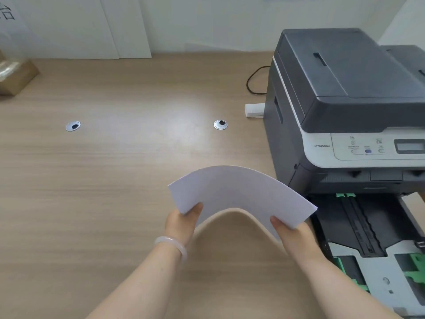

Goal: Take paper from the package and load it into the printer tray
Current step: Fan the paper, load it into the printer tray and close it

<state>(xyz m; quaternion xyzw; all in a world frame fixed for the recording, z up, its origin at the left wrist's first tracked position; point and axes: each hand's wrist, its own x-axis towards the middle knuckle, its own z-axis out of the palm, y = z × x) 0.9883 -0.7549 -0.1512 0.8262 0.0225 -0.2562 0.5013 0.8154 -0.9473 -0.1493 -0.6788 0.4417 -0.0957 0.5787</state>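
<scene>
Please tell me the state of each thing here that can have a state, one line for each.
paper stack: held off the desk, bent into an arch
left hand: fingers shut on the stack's left end
right hand: fingers shut on the stack's right end
printer tray: pulled open, no paper in it
printer: top lid closed
cardboard box: on the desk, far left

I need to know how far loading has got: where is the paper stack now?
In the head view the paper stack arches low and right of centre between both hands, above the desk, just left of the open tray.
</scene>
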